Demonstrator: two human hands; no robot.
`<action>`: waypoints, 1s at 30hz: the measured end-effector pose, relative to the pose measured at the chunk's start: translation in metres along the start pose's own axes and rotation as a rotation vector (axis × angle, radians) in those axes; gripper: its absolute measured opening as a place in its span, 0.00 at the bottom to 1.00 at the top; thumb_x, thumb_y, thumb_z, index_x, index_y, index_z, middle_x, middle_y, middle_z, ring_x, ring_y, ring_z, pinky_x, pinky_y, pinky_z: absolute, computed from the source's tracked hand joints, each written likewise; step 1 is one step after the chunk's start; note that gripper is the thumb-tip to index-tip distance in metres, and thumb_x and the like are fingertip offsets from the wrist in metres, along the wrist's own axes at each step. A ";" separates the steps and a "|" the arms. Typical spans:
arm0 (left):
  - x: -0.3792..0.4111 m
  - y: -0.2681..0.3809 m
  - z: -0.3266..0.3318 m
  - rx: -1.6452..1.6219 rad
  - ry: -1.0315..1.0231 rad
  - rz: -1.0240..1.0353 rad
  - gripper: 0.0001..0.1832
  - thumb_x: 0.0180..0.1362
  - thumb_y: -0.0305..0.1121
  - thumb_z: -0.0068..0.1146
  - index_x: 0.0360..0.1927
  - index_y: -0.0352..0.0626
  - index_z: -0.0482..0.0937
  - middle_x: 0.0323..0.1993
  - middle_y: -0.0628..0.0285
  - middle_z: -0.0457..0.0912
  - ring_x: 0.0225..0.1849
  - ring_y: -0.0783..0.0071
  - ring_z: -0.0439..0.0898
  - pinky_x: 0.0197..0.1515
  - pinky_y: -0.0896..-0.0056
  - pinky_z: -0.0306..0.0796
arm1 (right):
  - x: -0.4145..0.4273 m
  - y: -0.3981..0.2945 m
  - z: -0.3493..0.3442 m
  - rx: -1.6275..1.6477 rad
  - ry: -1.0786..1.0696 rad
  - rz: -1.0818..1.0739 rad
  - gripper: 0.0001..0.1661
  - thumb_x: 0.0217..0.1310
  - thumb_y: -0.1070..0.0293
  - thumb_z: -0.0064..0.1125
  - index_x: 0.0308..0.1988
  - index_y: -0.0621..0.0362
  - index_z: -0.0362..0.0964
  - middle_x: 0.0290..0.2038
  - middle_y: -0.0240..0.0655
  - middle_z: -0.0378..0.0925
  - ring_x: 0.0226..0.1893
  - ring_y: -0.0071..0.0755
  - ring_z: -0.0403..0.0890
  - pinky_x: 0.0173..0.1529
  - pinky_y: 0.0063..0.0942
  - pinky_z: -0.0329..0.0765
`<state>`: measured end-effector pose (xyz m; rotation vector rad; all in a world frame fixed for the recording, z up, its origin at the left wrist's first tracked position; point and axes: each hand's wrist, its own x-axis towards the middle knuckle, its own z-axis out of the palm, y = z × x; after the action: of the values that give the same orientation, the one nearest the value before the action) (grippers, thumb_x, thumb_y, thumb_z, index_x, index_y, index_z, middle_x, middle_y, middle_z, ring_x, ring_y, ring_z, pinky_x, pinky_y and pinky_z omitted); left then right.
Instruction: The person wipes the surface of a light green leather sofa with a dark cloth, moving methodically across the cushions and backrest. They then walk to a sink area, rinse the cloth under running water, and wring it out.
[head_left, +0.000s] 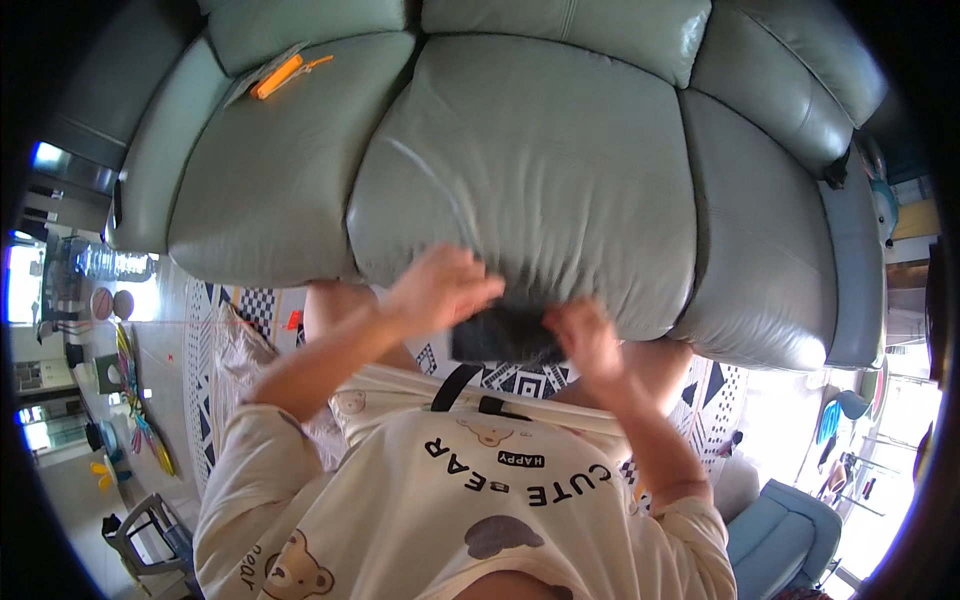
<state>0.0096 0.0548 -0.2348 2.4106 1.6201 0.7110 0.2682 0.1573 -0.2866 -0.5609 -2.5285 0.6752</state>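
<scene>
My left hand (444, 291) and my right hand (589, 337) are in front of the middle seat cushion (547, 165) of a grey-green leather sofa. Between them is a black sheet-like item (506, 334), possibly cloth or a thin bag, blurred by motion. Fingers of both hands close on its upper part, one hand at each side. Its lower part hangs over my lap, above the patterned rug (525, 381). The blur hides its exact shape and any opening.
An orange item (279, 75) lies with a flat grey piece on the left seat cushion (277, 165). A large clear plastic bottle (116, 262) is at far left, a multicoloured item (135, 412) below it on the floor. A blue padded chair (787, 532) is at lower right.
</scene>
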 end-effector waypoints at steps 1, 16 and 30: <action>0.024 -0.010 -0.014 0.008 0.132 0.021 0.16 0.47 0.30 0.61 0.42 0.49 0.78 0.25 0.66 0.71 0.32 0.64 0.72 0.42 0.60 0.64 | 0.029 0.004 -0.023 -0.001 0.046 0.002 0.09 0.52 0.70 0.62 0.37 0.57 0.77 0.32 0.40 0.76 0.36 0.46 0.76 0.43 0.37 0.74; 0.141 -0.149 0.006 0.140 0.152 -0.357 0.13 0.59 0.28 0.47 0.47 0.53 0.70 0.39 0.52 0.79 0.42 0.49 0.77 0.42 0.52 0.71 | 0.190 0.121 -0.015 -0.403 0.236 0.011 0.09 0.55 0.65 0.55 0.38 0.48 0.79 0.41 0.34 0.74 0.46 0.44 0.71 0.49 0.43 0.69; 0.018 -0.066 -0.100 -0.384 -0.269 -0.443 0.14 0.57 0.42 0.60 0.40 0.45 0.76 0.31 0.56 0.80 0.34 0.61 0.80 0.38 0.65 0.70 | 0.113 -0.031 -0.046 0.290 -0.329 0.343 0.24 0.59 0.52 0.60 0.41 0.65 0.72 0.34 0.47 0.79 0.36 0.52 0.79 0.41 0.39 0.76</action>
<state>-0.0865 0.0844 -0.1670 1.7176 1.6422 0.5297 0.1924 0.2040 -0.1972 -0.8434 -2.5776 1.3313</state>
